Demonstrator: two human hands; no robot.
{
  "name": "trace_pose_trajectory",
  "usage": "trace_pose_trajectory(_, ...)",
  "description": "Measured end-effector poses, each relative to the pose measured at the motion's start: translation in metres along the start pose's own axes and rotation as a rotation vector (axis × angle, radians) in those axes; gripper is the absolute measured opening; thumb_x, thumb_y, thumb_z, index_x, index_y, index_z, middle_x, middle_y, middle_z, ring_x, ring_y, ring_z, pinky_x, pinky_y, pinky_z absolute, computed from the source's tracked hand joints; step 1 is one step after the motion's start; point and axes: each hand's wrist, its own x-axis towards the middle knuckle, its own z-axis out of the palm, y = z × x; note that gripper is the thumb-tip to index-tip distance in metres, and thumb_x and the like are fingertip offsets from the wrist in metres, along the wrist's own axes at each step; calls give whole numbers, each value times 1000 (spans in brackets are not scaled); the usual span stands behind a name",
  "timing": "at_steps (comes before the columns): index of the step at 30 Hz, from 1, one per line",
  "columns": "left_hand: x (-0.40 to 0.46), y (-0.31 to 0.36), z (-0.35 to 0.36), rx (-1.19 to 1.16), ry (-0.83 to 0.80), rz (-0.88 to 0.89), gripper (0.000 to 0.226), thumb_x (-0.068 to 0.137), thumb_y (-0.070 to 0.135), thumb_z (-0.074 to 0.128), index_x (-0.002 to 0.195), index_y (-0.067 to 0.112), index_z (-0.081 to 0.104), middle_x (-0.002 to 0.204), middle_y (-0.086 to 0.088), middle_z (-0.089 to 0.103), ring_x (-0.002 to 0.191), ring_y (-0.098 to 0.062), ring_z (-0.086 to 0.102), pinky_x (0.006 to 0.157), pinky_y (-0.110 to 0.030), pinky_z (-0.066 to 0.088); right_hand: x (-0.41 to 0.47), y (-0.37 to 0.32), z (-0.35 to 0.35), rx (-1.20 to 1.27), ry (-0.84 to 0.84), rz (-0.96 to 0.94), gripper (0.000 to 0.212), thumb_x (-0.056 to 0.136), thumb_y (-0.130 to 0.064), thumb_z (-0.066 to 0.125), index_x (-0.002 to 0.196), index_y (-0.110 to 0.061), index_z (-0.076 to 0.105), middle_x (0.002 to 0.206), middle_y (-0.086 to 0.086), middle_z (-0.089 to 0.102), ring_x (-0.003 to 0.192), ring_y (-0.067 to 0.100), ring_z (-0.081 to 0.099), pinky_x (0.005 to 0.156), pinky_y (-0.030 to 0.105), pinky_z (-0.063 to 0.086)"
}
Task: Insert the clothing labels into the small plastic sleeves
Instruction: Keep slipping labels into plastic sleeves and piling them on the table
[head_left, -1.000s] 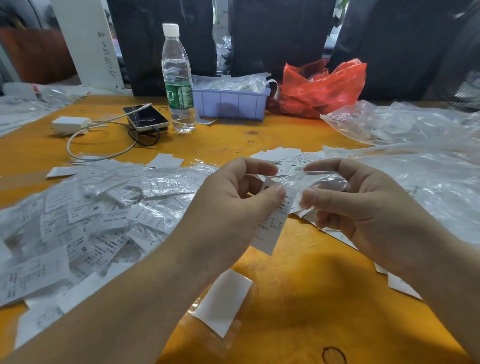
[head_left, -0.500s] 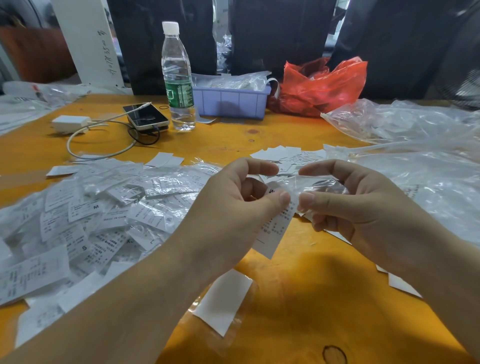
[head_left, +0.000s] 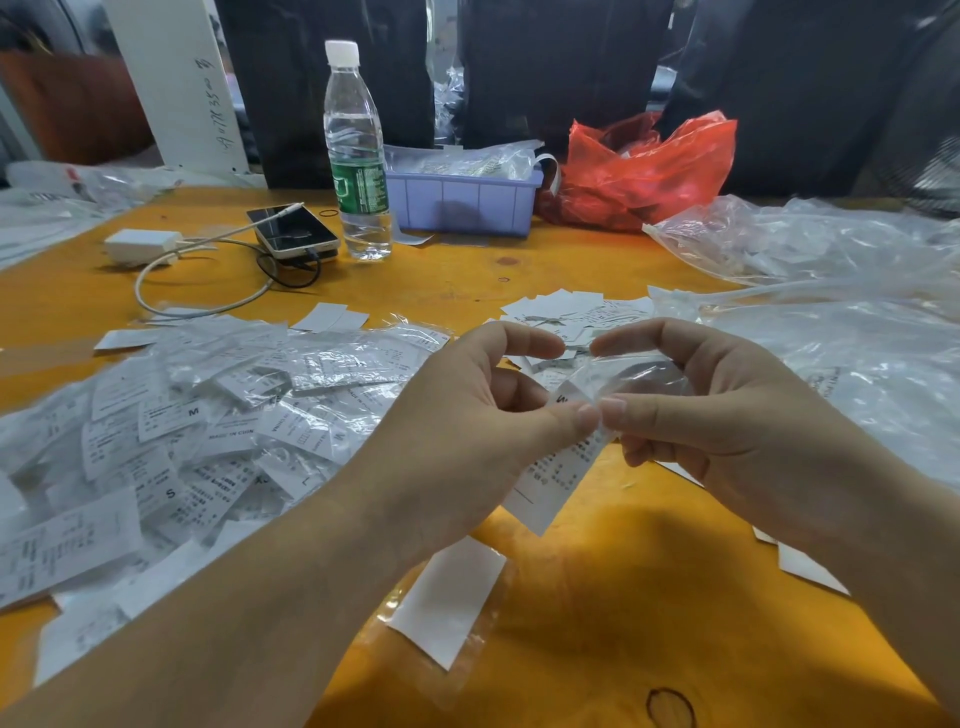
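Paper label (head_left: 558, 467) deeper into sleeve (head_left: 641, 376)

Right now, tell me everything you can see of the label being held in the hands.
The label is a narrow white strip, paper or fabric by its look, printed with small dark text and a bold mark near its top. It hangs tilted in the air above the orange table, lower end free. The left hand pinches it between thumb and fingers near its upper part; the right hand holds a clear plastic sleeve at its top end. How far it has entered cannot be told.
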Motion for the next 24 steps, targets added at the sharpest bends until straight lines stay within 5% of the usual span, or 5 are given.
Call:
trace_pose_trajectory(6, 1, 0, -1, -2, -70, -142, 34, 64, 48, 72, 93, 29, 70, 85, -3, 74, 79, -17, 70, 64, -30, 51, 0, -2, -1, 10, 52, -27, 53, 51, -20, 80, 103, -18, 69, 72, 12, 67, 60, 21, 57, 55, 23, 52)
trace_pose_trajectory(10, 1, 3, -4, 17, -178, -184, 17, 87, 35, 68, 81, 19, 71, 71, -1, 73, 59, -8, 60, 50, -21, 41, -1, -7, -4, 12, 111, -46, 55, 48, -24, 79, 102, -18, 67, 75, 14, 71, 60, 19, 58, 55, 23, 54)
trace_pose_trajectory(13, 1, 5, -5, -30, -140, -159, 21, 92, 22, 61, 74, 17, 70, 60, 0, 67, 47, -7, 50, 44, -16, 35, -1, -9, -6, 14, 129, -56, 54, 49, -23, 79, 101, -19, 68, 78, 14, 73, 60, 18, 58, 56, 24, 55)
trace_pose_trajectory(24, 2, 0, -3, -46, -67, -102, 13, 90, 26, 65, 81, 17, 70, 57, 5, 63, 45, -5, 47, 43, -13, 35, 1, -2, 0, 40, 47, -40, 58, 46, -17, 80, 102, -16, 67, 81, 15, 70, 64, 26, 58, 53, 24, 53)
